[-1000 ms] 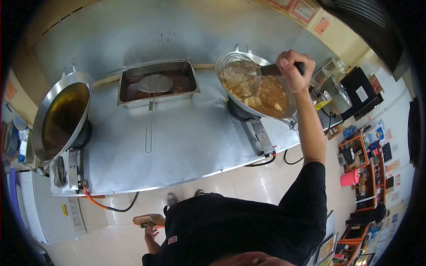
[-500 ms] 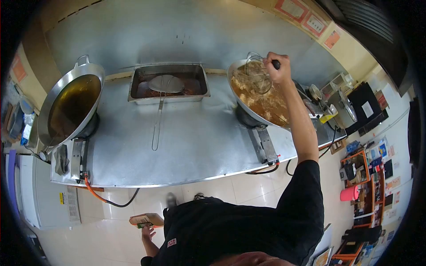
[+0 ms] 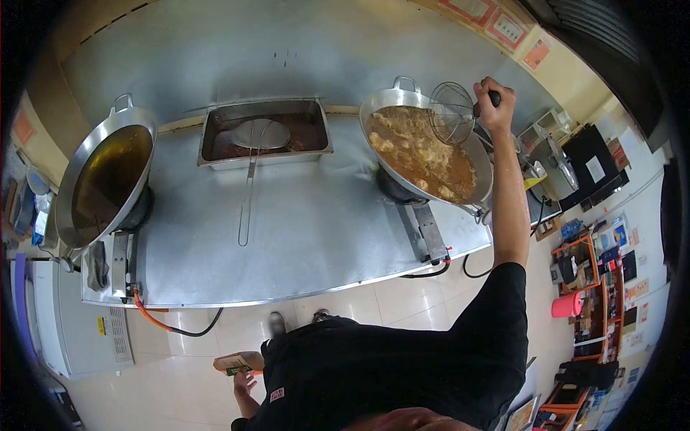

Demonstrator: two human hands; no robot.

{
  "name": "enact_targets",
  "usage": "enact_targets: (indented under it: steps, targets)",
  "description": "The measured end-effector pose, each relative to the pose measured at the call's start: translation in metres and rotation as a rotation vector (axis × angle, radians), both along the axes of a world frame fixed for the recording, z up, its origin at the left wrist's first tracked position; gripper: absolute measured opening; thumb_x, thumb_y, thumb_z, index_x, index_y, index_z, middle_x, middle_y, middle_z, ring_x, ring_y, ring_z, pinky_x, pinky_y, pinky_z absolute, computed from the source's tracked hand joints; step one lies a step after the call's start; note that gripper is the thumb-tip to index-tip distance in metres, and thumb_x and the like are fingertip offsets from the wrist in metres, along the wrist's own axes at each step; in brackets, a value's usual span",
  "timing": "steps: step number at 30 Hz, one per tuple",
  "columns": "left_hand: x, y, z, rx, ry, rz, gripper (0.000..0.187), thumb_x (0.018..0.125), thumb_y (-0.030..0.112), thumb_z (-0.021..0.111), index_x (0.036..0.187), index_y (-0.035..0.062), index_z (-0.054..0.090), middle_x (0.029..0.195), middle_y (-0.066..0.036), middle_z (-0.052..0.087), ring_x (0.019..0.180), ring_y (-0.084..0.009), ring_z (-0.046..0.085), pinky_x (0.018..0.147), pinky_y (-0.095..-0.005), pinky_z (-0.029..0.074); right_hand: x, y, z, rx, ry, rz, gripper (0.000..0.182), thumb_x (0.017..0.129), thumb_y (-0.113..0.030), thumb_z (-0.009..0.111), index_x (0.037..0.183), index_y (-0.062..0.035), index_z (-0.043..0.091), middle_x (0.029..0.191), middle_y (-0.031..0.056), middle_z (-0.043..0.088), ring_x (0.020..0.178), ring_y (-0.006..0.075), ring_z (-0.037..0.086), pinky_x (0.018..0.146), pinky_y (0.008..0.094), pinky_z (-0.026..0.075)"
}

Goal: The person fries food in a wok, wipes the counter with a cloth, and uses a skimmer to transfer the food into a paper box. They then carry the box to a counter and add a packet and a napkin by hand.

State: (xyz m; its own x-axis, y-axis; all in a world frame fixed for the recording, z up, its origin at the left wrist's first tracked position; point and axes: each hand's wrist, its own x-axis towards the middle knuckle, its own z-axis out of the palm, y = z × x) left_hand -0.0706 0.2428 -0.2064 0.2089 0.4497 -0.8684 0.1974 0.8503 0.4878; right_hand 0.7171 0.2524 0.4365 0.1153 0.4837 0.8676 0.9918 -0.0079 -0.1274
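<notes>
My right hand (image 3: 496, 108) is closed round the black handle of a wire whisk (image 3: 451, 113). The whisk's loops hang over the far right side of a wok (image 3: 483, 161), overlapping its rim in this view. In the wok, pale battered pieces (image 3: 402, 144) float in bubbling, foamy brown oil. Down at my side, my left hand (image 3: 246, 386) has its fingers apart. Just beyond its fingertips, a brown package with a green and orange label (image 3: 241, 361) appears.
Another wok (image 3: 66, 194) with dark oil stands at the left of the metal counter (image 3: 309, 223). Between the woks, a flat long-handled strainer (image 3: 260, 134) lies across a steel pan (image 3: 327, 140). Burner fittings (image 3: 431, 233) and hoses reach the front edge. A lidded pot (image 3: 557, 169) stands to the right.
My right hand has lifted the whisk out of the oil and moved it right, towards the wok's edge. The view has shifted slightly; my left hand stays low at my side.
</notes>
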Motion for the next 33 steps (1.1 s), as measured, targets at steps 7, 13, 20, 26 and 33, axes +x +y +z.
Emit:
enact_targets:
  steps: [7,13,20,26,33]
  targets:
    - [0.038,0.041,0.018,-0.052,0.18,-0.045,0.043,0.087,0.039,0.047,0.125,0.0171,0.049,0.128,-0.005,0.047,0.112,-0.0293,0.048,0.087,-0.0502,0.046,0.044,0.005,-0.042,-0.135,0.015,-0.055,0.032,0.084,-0.021,0.06,0.062,0.0,0.049,0.05,0.0084,0.034,0.045,0.0171,0.034,0.046,0.031,0.031]
    - [0.031,0.047,0.023,-0.005,0.145,-0.03,0.044,0.087,0.037,0.049,0.126,0.0181,0.046,0.126,-0.005,0.048,0.111,-0.0301,0.049,0.085,-0.0507,0.047,0.042,0.014,-0.05,-0.103,0.12,0.003,0.032,0.083,-0.021,0.058,0.061,0.0,0.049,0.05,0.0086,0.032,0.045,0.0173,0.032,0.046,0.0321,0.03]
    - [0.011,0.051,-0.012,-0.098,0.117,-0.035,0.038,0.087,0.037,0.049,0.121,0.0191,0.05,0.116,-0.003,0.051,0.102,-0.0272,0.05,0.083,-0.0489,0.048,0.005,0.005,-0.027,-0.063,0.175,0.057,0.033,0.083,-0.018,0.056,0.057,-0.0004,0.044,0.047,0.0059,0.033,0.044,0.0142,0.034,0.045,0.0302,0.029]
    - [0.003,0.063,-0.017,-0.074,0.08,-0.04,0.038,0.088,0.04,0.048,0.12,0.02,0.051,0.115,-0.001,0.051,0.103,-0.0265,0.05,0.083,-0.0487,0.049,-0.038,0.007,-0.009,-0.078,0.233,0.15,0.034,0.082,-0.017,0.055,0.056,-0.0006,0.042,0.046,0.004,0.035,0.043,0.0126,0.039,0.044,0.0294,0.03]
    - [-0.001,0.085,-0.011,-0.056,0.092,-0.075,0.048,0.088,0.045,0.048,0.127,0.0179,0.046,0.126,-0.003,0.048,0.109,-0.0284,0.048,0.087,-0.0495,0.045,-0.109,0.027,-0.001,-0.198,-0.005,0.221,0.031,0.081,-0.015,0.056,0.056,-0.0011,0.043,0.049,0.0064,0.039,0.042,0.0184,0.039,0.045,0.0308,0.031]
